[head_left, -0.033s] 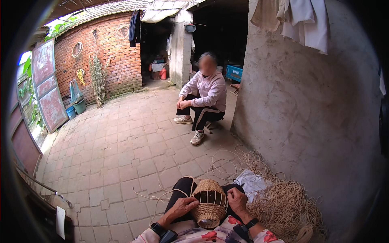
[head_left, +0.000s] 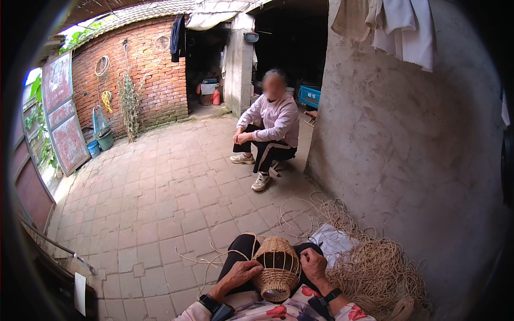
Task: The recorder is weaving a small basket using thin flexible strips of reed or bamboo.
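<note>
Head view: a rope basket (head_left: pixel 274 280) is held between the knees (head_left: pixel 243 246), both ends woven, bare strands (head_left: pixel 274 260) left between. Its left side is touched by the left hand (head_left: pixel 243 272), grip unclear; the right hand (head_left: pixel 314 264) is curled beside it, contents hidden.

- Paved underfoot with worn, pinkish-grey paving blocks (head_left: pixel 155 192).
- Bounded at the far left by a red brick wall (head_left: pixel 155 69), with a dark garment (head_left: pixel 178 40), a pale coil (head_left: pixel 101 65) and a yellow coil (head_left: pixel 107 100) hung along it, below a tiled roof edge (head_left: pixel 134 20).
- Flanked at left by a weathered, paint-flaked metal door leaf (head_left: pixel 60 112), near a green bucket (head_left: pixel 105 140) and a blue bucket (head_left: pixel 93 148).
- Opened at the back into two dim doorways, divided by a pale pillar (head_left: pixel 240 64); just inside, a red flask (head_left: pixel 216 97) and a blue crate (head_left: pixel 309 96).
- Walled at right in stained grey plaster (head_left: pixel 407 139), with pale cloths (head_left: pixel 404 32) hanging above.
- Lit by daylight, brightest at far left.
</note>
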### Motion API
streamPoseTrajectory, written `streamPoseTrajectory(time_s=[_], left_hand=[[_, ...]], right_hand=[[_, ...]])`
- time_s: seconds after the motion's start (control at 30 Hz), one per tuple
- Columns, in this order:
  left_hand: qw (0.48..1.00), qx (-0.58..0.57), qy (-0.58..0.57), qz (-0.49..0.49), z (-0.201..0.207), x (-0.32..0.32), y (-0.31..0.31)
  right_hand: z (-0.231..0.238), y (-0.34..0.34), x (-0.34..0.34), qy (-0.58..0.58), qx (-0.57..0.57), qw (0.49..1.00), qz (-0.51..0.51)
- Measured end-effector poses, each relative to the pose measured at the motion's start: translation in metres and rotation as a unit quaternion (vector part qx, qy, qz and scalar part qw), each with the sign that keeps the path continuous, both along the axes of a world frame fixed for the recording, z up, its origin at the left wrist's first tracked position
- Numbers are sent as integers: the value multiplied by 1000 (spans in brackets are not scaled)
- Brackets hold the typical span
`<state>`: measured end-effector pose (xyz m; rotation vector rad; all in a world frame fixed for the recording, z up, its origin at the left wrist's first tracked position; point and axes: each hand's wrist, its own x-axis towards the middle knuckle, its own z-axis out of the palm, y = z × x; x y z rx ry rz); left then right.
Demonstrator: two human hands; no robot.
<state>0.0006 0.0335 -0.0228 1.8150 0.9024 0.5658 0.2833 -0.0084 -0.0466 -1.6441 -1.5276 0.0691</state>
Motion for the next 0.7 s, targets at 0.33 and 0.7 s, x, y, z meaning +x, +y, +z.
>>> streamPoseTrajectory(time_s=[0.33,0.7], left_hand=[[1000,23,-10,13,-2,0,-3],[1000,16,-17,5,-4,0,-2]], right_hand=[[0,0,-1,-16,-4,1000,-5],[2,0,0,-18,-7,1000,-2]])
